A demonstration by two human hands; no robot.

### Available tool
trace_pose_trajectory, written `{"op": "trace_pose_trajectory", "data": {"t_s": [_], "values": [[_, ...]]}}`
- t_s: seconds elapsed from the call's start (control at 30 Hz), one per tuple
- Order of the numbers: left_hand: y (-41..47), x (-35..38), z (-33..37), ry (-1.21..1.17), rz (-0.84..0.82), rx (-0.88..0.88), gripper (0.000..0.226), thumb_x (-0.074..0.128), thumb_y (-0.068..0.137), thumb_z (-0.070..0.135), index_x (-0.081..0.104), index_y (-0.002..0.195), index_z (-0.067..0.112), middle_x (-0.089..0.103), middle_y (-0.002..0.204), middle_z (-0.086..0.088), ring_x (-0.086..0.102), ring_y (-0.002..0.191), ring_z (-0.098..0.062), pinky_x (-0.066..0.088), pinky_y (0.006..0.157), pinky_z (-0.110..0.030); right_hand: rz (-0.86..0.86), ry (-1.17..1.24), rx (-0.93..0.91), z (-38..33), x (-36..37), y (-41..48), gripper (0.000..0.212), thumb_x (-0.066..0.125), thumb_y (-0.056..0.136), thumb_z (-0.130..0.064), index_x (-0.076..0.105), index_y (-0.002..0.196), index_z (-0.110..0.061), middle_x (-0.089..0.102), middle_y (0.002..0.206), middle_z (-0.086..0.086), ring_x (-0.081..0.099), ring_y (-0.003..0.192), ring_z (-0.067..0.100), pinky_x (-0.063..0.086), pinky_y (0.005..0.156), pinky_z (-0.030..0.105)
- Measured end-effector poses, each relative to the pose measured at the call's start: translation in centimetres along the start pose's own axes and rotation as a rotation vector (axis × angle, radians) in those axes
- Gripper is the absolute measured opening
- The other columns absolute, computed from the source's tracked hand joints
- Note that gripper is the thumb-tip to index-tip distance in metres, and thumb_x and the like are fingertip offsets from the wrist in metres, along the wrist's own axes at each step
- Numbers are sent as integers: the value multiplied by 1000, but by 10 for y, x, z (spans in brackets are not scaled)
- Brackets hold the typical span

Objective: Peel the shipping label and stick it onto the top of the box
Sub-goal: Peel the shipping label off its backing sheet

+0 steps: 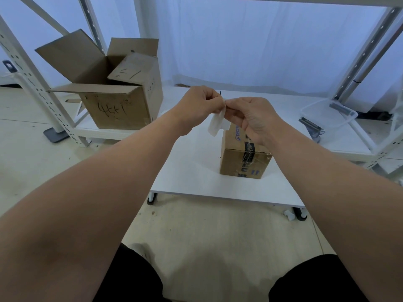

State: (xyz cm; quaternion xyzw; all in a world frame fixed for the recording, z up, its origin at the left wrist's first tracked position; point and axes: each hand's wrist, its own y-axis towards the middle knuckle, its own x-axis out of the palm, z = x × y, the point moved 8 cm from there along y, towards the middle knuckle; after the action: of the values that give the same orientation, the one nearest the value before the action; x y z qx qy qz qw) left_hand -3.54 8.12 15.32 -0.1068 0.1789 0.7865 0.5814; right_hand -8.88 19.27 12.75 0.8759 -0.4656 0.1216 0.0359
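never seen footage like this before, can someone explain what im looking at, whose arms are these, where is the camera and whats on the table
There is only one picture, taken by a wide-angle camera worn on a person's head, looking forward and down, so the two bare arms reaching away from you are the wearer's own. There is no machine here.

The left hand and right hand meet in the air, both pinching the top of a white shipping label that hangs down between them. It looks as if they are peeling it from its backing.

Below stands a small taped cardboard box on a low white table. The label is not yet on it.

To the left, a larger open cardboard box sits on a shelf rack; to the right is a clear plastic container.
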Motion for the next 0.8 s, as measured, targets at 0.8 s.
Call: {"op": "trace_pose_trajectory", "data": {"t_s": [0.8], "values": [[4, -4, -13, -95, 64, -71, 12, 68, 83, 10, 64, 74, 4, 65, 79, -11, 63, 72, -12, 56, 79, -20, 71, -406, -143, -7, -2, 0, 12, 59, 90, -8, 68, 87, 0, 69, 81, 9, 68, 70, 11, 57, 68, 20]]}}
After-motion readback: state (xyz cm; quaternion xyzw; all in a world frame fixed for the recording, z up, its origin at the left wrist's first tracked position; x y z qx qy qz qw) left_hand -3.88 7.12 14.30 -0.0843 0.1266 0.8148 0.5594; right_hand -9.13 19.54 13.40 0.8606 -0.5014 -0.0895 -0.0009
